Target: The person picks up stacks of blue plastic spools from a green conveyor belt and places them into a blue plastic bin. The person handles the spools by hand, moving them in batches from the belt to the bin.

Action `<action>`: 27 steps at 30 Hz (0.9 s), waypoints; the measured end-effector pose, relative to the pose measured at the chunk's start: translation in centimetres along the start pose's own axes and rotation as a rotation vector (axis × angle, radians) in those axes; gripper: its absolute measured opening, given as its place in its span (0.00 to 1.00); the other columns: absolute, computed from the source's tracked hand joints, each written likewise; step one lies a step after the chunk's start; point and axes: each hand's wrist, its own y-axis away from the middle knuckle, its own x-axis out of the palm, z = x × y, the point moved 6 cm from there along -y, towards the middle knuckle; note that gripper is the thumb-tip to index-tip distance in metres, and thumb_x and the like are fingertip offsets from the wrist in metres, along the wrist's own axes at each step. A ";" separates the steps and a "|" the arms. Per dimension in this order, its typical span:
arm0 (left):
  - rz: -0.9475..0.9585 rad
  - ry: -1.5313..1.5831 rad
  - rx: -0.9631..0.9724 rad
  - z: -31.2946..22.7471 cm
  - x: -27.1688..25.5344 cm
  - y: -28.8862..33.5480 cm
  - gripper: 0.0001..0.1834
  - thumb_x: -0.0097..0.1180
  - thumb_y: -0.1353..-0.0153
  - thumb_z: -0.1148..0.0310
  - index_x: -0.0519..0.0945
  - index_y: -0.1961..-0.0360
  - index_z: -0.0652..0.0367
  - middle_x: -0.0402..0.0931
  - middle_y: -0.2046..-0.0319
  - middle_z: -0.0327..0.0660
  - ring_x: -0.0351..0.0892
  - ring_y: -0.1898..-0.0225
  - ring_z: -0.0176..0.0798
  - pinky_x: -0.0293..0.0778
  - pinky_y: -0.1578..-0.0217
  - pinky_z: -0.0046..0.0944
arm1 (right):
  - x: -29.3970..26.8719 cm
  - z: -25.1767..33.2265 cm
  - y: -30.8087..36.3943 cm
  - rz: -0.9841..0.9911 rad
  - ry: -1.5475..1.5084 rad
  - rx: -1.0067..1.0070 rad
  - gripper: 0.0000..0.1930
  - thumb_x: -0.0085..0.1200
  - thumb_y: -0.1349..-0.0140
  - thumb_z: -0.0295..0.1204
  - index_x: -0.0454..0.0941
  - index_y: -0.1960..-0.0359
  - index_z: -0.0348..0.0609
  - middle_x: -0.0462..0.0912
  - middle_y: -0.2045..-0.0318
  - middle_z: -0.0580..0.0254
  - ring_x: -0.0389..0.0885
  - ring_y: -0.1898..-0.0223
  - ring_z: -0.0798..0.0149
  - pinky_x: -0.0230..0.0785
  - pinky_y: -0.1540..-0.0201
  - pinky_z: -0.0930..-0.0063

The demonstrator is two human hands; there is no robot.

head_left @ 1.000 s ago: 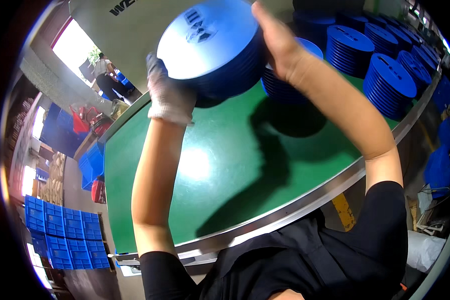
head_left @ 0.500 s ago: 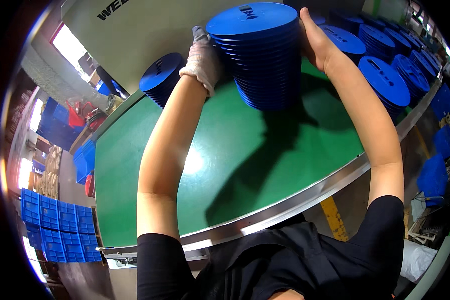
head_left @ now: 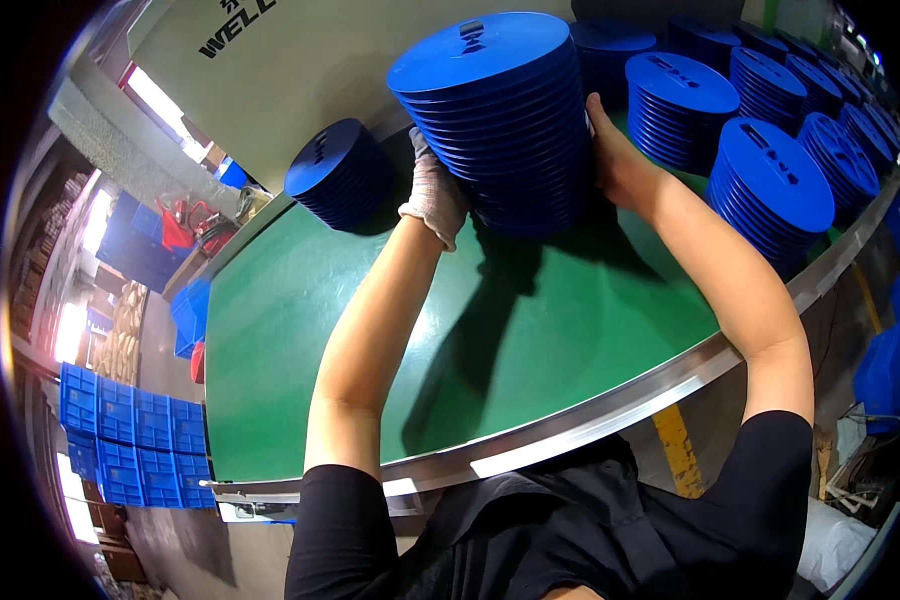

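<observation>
Tall stack of round blue plastic discs (head_left: 500, 115) sits on the green conveyor belt (head_left: 530, 330), clamped between both hands. Left hand in a white knit glove (head_left: 432, 195) is pressed flat on the stack's left side, fingers wrapped round the back, mostly hidden. Bare right hand (head_left: 615, 160) is pressed on the lower right side, fingers hidden behind the discs, so I can't tell their spread.

Handling, my read: rigid moulded plastic, smooth edges, so discs can slide against each other. That many together is probably heavy-ish. Squeeze low on opposite sides, as here; a high grip would let the bottom discs shear out. Not fragile.

Shorter stack of the same blue discs (head_left: 338, 172) stands apart to the left, near the pale machine housing (head_left: 300, 90). More blue disc stacks (head_left: 775, 180) line the belt's right, close together.

Containers: blue plastic crates (head_left: 120, 435) stacked on the floor at left; contents not visible.
</observation>
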 end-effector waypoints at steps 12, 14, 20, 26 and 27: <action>-0.491 -1.546 1.044 7.1 3.8 7.6 0.33 0.39 0.40 0.40 0.66 0.41 0.52 0.63 0.40 0.39 0.57 0.38 0.41 0.48 0.37 0.42 | 8.8 -0.8 4.0 0.229 -0.011 0.063 0.41 0.23 0.41 0.66 0.45 0.33 0.53 0.49 0.33 0.60 0.45 0.32 0.58 0.35 0.34 0.53; -0.591 -1.571 1.171 11.3 4.5 9.5 0.31 0.38 0.37 0.43 0.66 0.42 0.52 0.63 0.40 0.38 0.58 0.38 0.40 0.49 0.37 0.42 | 10.7 -0.6 5.3 0.190 0.054 0.086 0.42 0.23 0.42 0.67 0.46 0.33 0.53 0.50 0.33 0.60 0.45 0.32 0.57 0.36 0.35 0.50; -0.543 -1.609 1.229 19.8 7.8 21.4 0.37 0.33 0.39 0.38 0.61 0.39 0.54 0.59 0.38 0.42 0.55 0.36 0.44 0.46 0.36 0.45 | 23.0 -2.0 9.8 0.307 0.123 0.020 0.45 0.25 0.44 0.70 0.54 0.35 0.48 0.58 0.37 0.56 0.54 0.36 0.55 0.44 0.38 0.50; -0.610 -1.585 1.501 32.2 10.6 37.2 0.36 0.28 0.37 0.40 0.67 0.43 0.58 0.64 0.41 0.44 0.59 0.38 0.43 0.51 0.37 0.40 | 39.6 -8.4 16.6 0.558 0.125 0.108 0.45 0.29 0.47 0.71 0.64 0.41 0.44 0.68 0.44 0.56 0.63 0.42 0.57 0.50 0.41 0.53; -0.671 -1.561 1.580 35.5 10.8 39.1 0.36 0.29 0.37 0.40 0.67 0.43 0.58 0.64 0.41 0.44 0.60 0.38 0.43 0.51 0.37 0.41 | 42.5 -9.7 18.1 0.620 0.124 0.132 0.45 0.29 0.46 0.71 0.65 0.42 0.44 0.69 0.45 0.56 0.64 0.43 0.58 0.51 0.41 0.53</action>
